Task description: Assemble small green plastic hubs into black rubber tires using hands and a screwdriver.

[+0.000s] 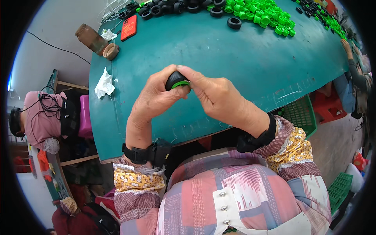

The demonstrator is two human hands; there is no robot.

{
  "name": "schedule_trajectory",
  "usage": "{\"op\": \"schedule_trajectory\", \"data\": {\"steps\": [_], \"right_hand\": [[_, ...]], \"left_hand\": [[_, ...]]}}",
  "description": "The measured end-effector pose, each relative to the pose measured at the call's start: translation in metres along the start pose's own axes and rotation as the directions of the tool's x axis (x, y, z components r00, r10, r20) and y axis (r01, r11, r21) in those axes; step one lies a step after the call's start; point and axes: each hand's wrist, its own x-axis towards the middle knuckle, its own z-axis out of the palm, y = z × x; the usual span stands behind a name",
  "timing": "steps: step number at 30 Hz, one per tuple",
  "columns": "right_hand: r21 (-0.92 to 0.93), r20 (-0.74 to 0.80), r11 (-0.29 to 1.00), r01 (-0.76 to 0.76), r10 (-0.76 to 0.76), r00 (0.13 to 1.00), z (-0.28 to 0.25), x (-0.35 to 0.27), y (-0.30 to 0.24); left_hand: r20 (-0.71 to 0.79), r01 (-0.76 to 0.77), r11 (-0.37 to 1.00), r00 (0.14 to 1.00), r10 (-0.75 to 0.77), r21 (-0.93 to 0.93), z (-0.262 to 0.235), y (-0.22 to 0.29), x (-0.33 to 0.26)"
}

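Between both hands, above the green tabletop, I hold a small black toy tire with a bright green wheel rim showing inside it. My left hand grips the tire from the left, fingers curled round it and thumb below. My right hand closes on its right side, the thumb reaching to the tire's upper edge and the bent fingers near the green rim. How deep the rim sits in the tire is partly hidden by my fingers.
Loose green rims and black tires lie in heaps at the far edge. A red phone, a brown jar, its lid and crumpled tissue sit at left. A green crate stands below right; a co-worker's hand is far right.
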Motion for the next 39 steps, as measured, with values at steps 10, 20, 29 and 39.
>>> {"op": "schedule_trajectory", "data": {"steps": [10, 20, 29, 39], "right_hand": [[0.176, 0.162, 0.917, -0.357, 0.331, 0.930, -0.005, 0.009, 0.017], [0.249, 0.213, 0.877, -0.411, 0.365, 0.906, -0.008, 0.005, 0.019], [0.345, 0.317, 0.747, -0.568, 0.477, 0.820, -0.011, 0.005, 0.018], [0.185, 0.111, 0.917, -0.353, 0.338, 0.935, 0.004, -0.002, 0.009]], "left_hand": [[-0.444, -0.116, 0.827, 0.798, 0.407, 0.549, 0.034, -0.017, 0.000], [-0.403, -0.144, 0.869, 0.842, 0.360, 0.474, 0.037, -0.013, -0.001], [-0.424, -0.092, 0.900, 0.858, 0.289, 0.427, 0.039, -0.016, 0.000], [-0.411, -0.111, 0.890, 0.857, 0.311, 0.442, 0.039, -0.029, 0.003]]}}
